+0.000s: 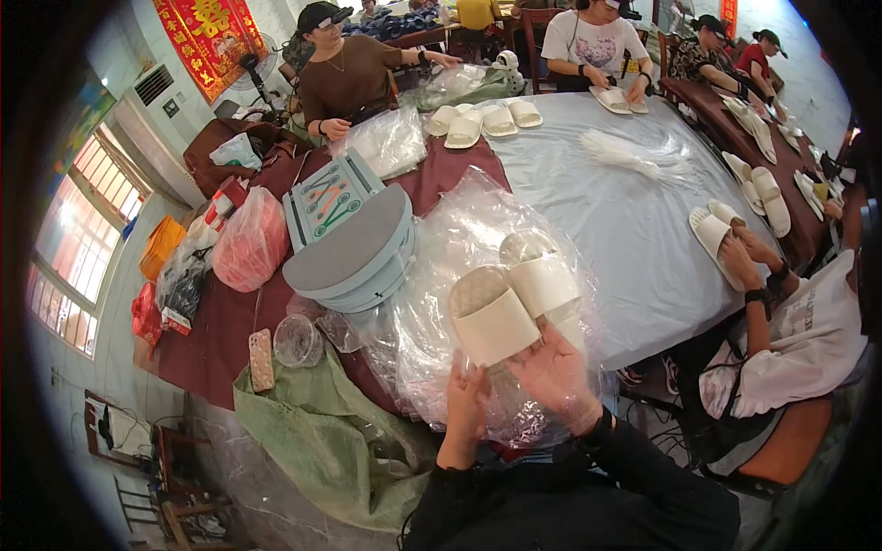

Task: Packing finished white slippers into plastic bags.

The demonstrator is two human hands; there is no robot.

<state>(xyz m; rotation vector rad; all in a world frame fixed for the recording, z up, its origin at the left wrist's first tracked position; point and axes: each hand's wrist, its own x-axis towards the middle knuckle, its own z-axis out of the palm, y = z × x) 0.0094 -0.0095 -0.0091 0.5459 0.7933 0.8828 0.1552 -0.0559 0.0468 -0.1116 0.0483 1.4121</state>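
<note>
A pair of cream slide slippers with broad straps is in front of me: the left slipper (496,326) and the right slipper (545,283), side by side over a spread of clear plastic bags (441,275). My left hand (466,401) is closed at the near lower edge of the left slipper, its fingertips partly hidden. Palm up, my right hand (559,378) holds the pair at its near end. Some of its fingers lie against the slippers, and others are hidden beneath. Shiny clear film surrounds both hands; whether the slippers are inside a bag I cannot tell.
Left of the bags stands a grey-blue box (354,239). A phone (262,360) and a clear round tub (299,342) lie near a green sack (322,441). More slippers (464,129) lie at the far edge. A co-worker's hands (744,253) hold slippers at right.
</note>
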